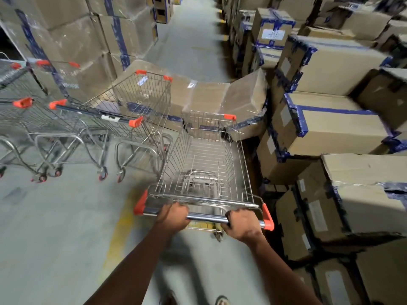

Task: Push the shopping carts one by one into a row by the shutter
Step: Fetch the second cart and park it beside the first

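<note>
Cart (207,164) at lower centre of the frame is held by its chrome handle bar (206,217), left hand (174,216) and right hand (243,224) each curled round the bar, set apart toward its two ends, probably to give steering control. The basket extends directly ahead of both hands, its nose near the wrapped boxes (222,95) at centre frame. Parked carts (92,126) stand side by side at left, just beside it (no shutter is visible). Stacked cartons (343,119) line the right.
</note>
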Available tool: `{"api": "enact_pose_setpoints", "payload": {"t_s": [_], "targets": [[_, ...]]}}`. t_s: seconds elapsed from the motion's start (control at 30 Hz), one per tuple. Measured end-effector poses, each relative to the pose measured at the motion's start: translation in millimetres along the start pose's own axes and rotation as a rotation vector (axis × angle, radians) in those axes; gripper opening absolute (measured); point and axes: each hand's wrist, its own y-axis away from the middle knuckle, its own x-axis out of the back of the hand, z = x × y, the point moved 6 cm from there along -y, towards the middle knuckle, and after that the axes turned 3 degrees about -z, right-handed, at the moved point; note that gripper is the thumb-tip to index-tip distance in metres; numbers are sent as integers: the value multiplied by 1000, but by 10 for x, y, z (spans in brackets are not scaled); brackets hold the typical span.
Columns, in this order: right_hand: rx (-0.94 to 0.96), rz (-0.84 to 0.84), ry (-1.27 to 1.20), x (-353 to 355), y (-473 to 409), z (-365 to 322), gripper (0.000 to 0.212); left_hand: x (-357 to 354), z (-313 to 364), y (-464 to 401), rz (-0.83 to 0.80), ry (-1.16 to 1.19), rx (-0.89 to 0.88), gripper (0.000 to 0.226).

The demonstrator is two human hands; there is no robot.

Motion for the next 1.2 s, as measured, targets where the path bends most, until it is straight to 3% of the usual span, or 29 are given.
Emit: {"api": "enact_pose_setpoints", "payload": {"t_s": [0.33, 0.4, 0.6, 0.73, 1.2], "targets": [[141, 27, 28, -233, 1049, 168, 45, -364, 821, 995, 135, 15, 38, 45], [178, 31, 50, -300, 1224, 202, 40, -498, 956, 1165, 151, -2, 46, 37], [262, 145, 8, -476, 1768, 295, 28, -652, 1391, 1796, 133, 72, 150, 29], [329, 183, 9, -472, 2187, 290, 33, -799, 1721, 2287, 154, 138, 238, 35], [718, 116, 51, -760, 3013, -281, 42, -1352, 2358, 3844, 154, 178, 561, 34]]}}
